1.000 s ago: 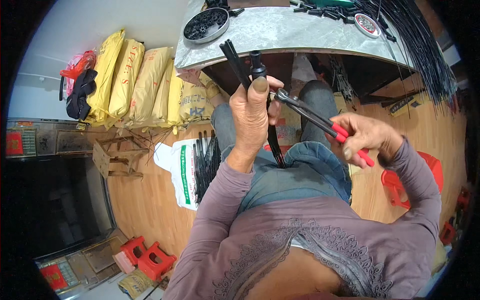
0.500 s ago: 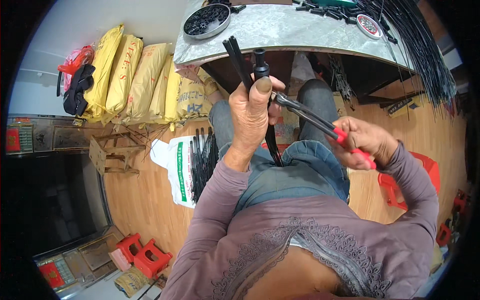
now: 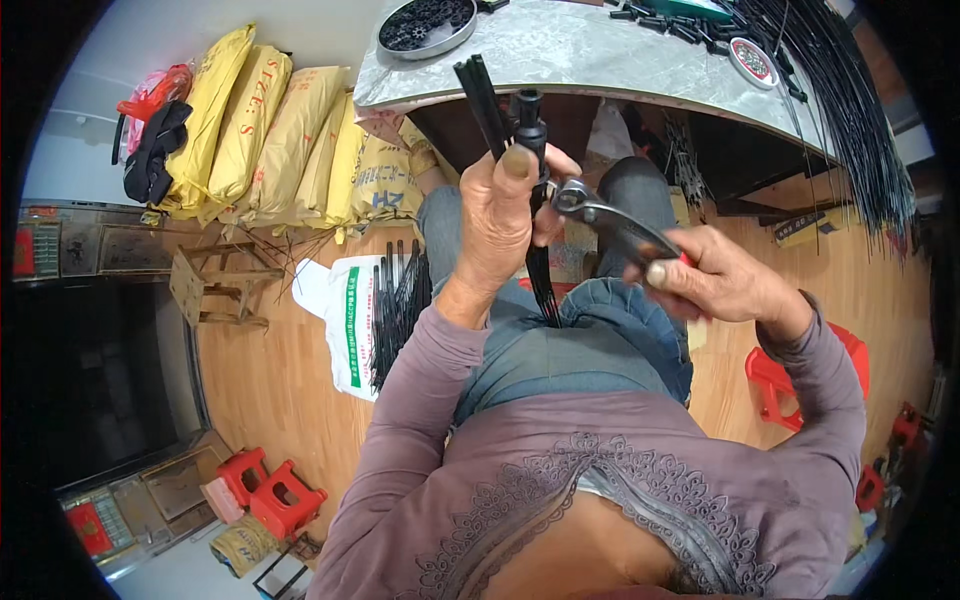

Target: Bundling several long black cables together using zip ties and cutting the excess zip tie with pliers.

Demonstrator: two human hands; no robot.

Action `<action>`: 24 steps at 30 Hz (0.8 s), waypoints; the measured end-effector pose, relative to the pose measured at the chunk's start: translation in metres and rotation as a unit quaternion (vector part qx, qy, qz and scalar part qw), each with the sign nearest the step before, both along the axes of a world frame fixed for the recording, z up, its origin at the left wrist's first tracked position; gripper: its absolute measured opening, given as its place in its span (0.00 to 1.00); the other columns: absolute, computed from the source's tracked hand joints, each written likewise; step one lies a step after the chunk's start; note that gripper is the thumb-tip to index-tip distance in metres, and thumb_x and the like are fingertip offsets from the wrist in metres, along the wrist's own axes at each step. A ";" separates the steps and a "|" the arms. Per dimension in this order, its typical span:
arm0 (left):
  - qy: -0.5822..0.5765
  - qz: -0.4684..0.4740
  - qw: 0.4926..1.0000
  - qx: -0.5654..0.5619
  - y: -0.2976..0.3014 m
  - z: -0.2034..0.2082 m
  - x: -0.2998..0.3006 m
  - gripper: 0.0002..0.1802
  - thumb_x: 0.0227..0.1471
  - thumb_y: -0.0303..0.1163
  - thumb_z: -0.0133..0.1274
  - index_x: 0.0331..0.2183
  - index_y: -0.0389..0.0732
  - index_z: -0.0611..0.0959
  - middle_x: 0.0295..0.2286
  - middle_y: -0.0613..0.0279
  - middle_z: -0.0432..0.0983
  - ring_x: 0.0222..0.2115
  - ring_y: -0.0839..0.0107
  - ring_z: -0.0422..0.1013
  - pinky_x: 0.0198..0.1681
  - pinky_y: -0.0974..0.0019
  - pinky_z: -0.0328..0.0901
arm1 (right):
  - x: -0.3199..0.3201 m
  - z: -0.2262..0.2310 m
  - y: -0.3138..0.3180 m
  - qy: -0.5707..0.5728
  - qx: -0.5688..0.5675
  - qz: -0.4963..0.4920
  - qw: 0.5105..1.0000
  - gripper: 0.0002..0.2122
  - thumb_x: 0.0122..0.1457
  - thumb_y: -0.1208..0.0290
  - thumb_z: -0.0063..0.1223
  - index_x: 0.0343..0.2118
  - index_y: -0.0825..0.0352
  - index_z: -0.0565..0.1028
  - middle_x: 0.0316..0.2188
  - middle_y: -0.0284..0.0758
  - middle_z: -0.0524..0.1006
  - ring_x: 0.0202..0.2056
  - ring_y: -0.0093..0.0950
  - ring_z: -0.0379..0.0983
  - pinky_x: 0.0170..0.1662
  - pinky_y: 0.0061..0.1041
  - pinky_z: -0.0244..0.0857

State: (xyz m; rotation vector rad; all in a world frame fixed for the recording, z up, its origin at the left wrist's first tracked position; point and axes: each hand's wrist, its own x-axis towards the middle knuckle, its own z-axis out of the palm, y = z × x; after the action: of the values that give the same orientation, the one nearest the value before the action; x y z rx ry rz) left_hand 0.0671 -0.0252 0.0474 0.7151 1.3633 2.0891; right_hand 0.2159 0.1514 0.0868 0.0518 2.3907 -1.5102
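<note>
Left hand (image 3: pixel 500 215) gripping slim black rods (image 3: pixel 482 95) and a black tubular fitting (image 3: pixel 530 115) above the lap, right hand (image 3: pixel 705 275) closed around pliers (image 3: pixel 625 226), pale surface (image 3: pixel 550 50) on the far side, round tray (image 3: pixel 455 42) at its left.

Red-gripped metal pliers (image 3: pixel 622 219), handle ends hidden by my right hand (image 3: pixel 715 276); grey marbled stone-patterned worktop (image 3: pixel 560 48), far edge cut off.

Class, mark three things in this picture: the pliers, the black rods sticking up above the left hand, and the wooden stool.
Pliers (image 3: pixel 621 218): head view, on the dark middle length.
Black rods (image 3: pixel 483 103): head view, on their upper length.
Wooden stool (image 3: pixel 186 286): head view, on its broad flat board.
</note>
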 end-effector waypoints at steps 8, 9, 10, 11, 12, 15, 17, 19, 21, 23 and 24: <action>-0.007 -0.054 0.998 0.011 0.001 0.004 -0.002 0.37 0.54 0.64 0.42 0.26 0.34 0.77 0.10 0.70 0.62 0.10 0.85 0.57 0.13 0.79 0.51 | 0.009 -0.030 -0.011 -0.187 -0.493 0.010 0.849 0.21 0.61 0.57 0.49 0.42 0.75 0.70 0.23 0.36 0.73 0.18 0.22 0.69 0.18 0.23 0.64; -0.005 -0.052 0.999 0.011 0.002 0.004 -0.002 0.37 0.54 0.64 0.42 0.26 0.34 0.77 0.10 0.70 0.62 0.10 0.85 0.57 0.13 0.79 0.51 | 0.004 -0.024 -0.011 -0.125 -0.400 0.013 0.908 0.21 0.61 0.58 0.49 0.45 0.75 0.70 0.25 0.38 0.75 0.20 0.23 0.71 0.21 0.23 0.66; -0.016 -0.044 0.999 0.006 0.003 0.004 -0.002 0.37 0.54 0.64 0.42 0.26 0.34 0.77 0.10 0.71 0.61 0.10 0.84 0.57 0.13 0.78 0.51 | 0.003 -0.018 -0.013 -0.124 -0.399 0.013 0.909 0.21 0.61 0.58 0.49 0.45 0.75 0.70 0.25 0.38 0.75 0.20 0.23 0.71 0.21 0.23 0.66; -0.026 -0.035 0.999 0.001 0.004 0.004 -0.002 0.37 0.54 0.64 0.41 0.26 0.34 0.77 0.10 0.71 0.61 0.10 0.84 0.56 0.13 0.78 0.51 | 0.002 -0.013 -0.015 -0.118 -0.364 -0.017 0.924 0.21 0.61 0.58 0.48 0.47 0.75 0.69 0.27 0.40 0.76 0.22 0.25 0.74 0.24 0.22 0.68; -0.025 -0.035 0.999 0.003 0.005 0.003 -0.003 0.37 0.54 0.64 0.41 0.26 0.34 0.77 0.10 0.71 0.61 0.10 0.84 0.56 0.13 0.78 0.51 | 0.002 -0.008 -0.016 -0.111 -0.328 -0.047 0.937 0.22 0.62 0.59 0.48 0.49 0.74 0.68 0.30 0.42 0.77 0.24 0.27 0.76 0.27 0.22 0.70; -0.031 -0.056 0.998 0.015 0.006 0.000 -0.004 0.38 0.54 0.65 0.41 0.26 0.33 0.76 0.10 0.72 0.59 0.10 0.84 0.56 0.13 0.78 0.51 | 0.004 0.003 -0.018 -0.115 -0.334 -0.075 0.933 0.22 0.62 0.59 0.47 0.50 0.74 0.68 0.33 0.45 0.78 0.26 0.29 0.77 0.31 0.22 0.71; -0.040 -0.062 0.997 0.010 0.006 -0.001 -0.005 0.38 0.53 0.65 0.41 0.26 0.34 0.76 0.10 0.72 0.58 0.10 0.84 0.56 0.13 0.78 0.51 | 0.004 0.005 -0.016 -0.123 -0.324 -0.075 0.935 0.23 0.62 0.58 0.47 0.51 0.74 0.68 0.31 0.43 0.78 0.26 0.28 0.77 0.30 0.22 0.71; -0.041 -0.068 0.997 0.012 0.007 -0.001 -0.006 0.38 0.53 0.65 0.41 0.26 0.33 0.76 0.10 0.72 0.58 0.10 0.84 0.56 0.13 0.78 0.51 | 0.004 0.006 -0.014 -0.132 -0.313 -0.075 0.937 0.23 0.62 0.58 0.47 0.51 0.74 0.67 0.29 0.41 0.78 0.26 0.27 0.77 0.30 0.22 0.70; -0.041 -0.075 0.996 0.015 0.007 -0.001 -0.007 0.38 0.53 0.65 0.42 0.26 0.33 0.76 0.10 0.73 0.58 0.10 0.84 0.56 0.13 0.78 0.51 | 0.002 0.004 -0.011 -0.135 -0.286 -0.060 0.947 0.23 0.62 0.57 0.47 0.49 0.74 0.68 0.23 0.35 0.75 0.22 0.23 0.74 0.26 0.20 0.68; -0.041 -0.078 0.996 0.017 0.008 -0.001 -0.007 0.37 0.54 0.64 0.42 0.26 0.33 0.76 0.10 0.73 0.58 0.10 0.84 0.55 0.13 0.78 0.50 | 0.001 0.003 -0.014 -0.134 -0.275 -0.055 0.950 0.22 0.62 0.56 0.46 0.46 0.73 0.70 0.21 0.33 0.72 0.20 0.21 0.71 0.24 0.19 0.66; -0.041 -0.078 0.996 0.018 0.008 -0.001 -0.007 0.37 0.54 0.64 0.42 0.26 0.33 0.76 0.10 0.73 0.58 0.10 0.84 0.55 0.13 0.78 0.50 | 0.000 0.002 -0.016 -0.132 -0.265 -0.052 0.954 0.21 0.63 0.55 0.45 0.43 0.73 0.71 0.18 0.30 0.69 0.18 0.19 0.68 0.22 0.18 0.63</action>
State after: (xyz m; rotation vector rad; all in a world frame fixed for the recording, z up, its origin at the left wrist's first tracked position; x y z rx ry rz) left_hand 0.0598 -0.0175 0.0464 0.7187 1.1898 2.0026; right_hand 0.2161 0.1358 0.0893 0.2438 1.7416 -2.0020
